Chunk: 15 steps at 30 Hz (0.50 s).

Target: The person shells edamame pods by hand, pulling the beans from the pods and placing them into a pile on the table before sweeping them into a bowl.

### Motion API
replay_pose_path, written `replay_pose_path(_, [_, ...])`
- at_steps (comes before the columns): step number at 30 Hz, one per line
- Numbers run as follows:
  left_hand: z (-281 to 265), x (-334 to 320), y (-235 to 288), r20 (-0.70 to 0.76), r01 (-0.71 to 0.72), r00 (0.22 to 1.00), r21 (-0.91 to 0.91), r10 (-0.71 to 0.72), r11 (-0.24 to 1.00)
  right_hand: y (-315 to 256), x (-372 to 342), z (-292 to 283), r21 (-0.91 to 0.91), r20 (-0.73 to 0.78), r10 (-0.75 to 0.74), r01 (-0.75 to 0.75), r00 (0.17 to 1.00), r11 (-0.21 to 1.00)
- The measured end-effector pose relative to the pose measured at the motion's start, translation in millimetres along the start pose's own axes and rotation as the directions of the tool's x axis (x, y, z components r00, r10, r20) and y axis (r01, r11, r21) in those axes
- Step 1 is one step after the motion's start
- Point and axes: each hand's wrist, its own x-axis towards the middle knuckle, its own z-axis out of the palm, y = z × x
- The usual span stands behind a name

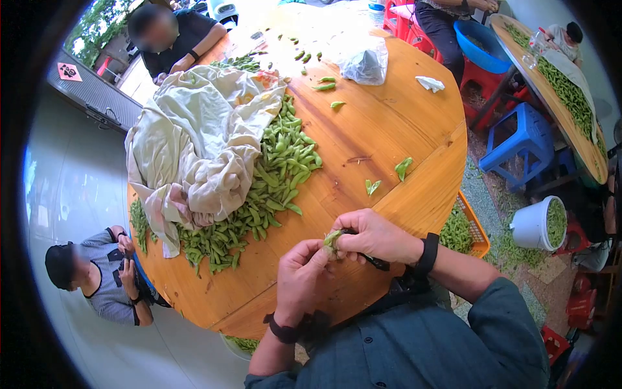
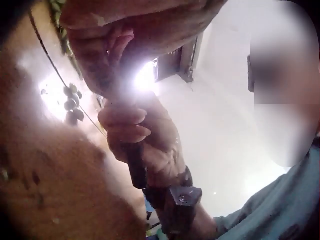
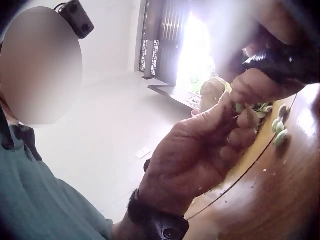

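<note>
On the round wooden table (image 1: 421, 129), a pod heap (image 1: 285, 155) is set at one side, presumably for easy reach; near the edge, a dark tool (image 1: 377, 262), type unclear, is gripped by the right hand (image 1: 379, 236), and a green pod (image 1: 332, 239) is narrowly pinched by the left hand (image 1: 300, 271), probably for steadiness.

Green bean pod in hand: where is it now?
In the head view, the green bean pod is just below and right of centre, held in the left hand against the right hand, over the brown wooden table.
</note>
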Motion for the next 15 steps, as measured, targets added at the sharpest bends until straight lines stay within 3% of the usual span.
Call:
replay_pose_path(3, [-5.2, 1.5, 0.8, 0.034, 0.096, 0.995, -0.117, -0.093, 0.989, 0.2, 0.5, -0.9, 0.043, 0.038, 0.013, -0.015, 0.999, 0.999])
replay_pose_path(8, [-4.4, 4.8, 2.3, 0.023, 0.084, 0.996, -0.092, -0.082, 0.992, -1.5, 2.4, -1.7, 0.000, 0.047, 0.009, -0.009, 0.999, 1.000])
replay_pose_path(10, [-2.5, 6.1, 1.6, -0.014, 0.044, 0.999, -0.034, -0.044, 0.998, -1.2, 3.5, 1.4, -0.258, -0.056, -0.124, 0.105, 0.991, 0.960])
replay_pose_path(11, [-2.4, 7.0, 0.4, -0.018, 0.011, 1.000, 0.046, -0.010, 0.999, -1.2, 3.4, 2.7, -0.259, -0.055, -0.124, 0.106, 0.991, 0.960])
replay_pose_path(13, [-2.1, 10.3, -3.9, -0.021, -0.020, 1.000, 0.126, 0.023, 0.992, -1.3, 3.1, 4.6, -0.548, -0.061, -0.410, 0.313, 0.910, 0.776])
replay_pose_path(14, [-2.0, 13.0, -7.3, -0.038, -0.067, 0.996, 0.214, 0.077, 0.974, -1.4, 3.9, 3.9, -0.548, -0.061, -0.410, 0.313, 0.910, 0.776])
replay_pose_path(15, [-1.8, 14.9, -8.5, -0.050, -0.111, 0.990, 0.301, 0.132, 0.947, -1.5, 5.5, 1.8, -0.646, -0.065, -0.467, 0.320, 0.882, 0.693])
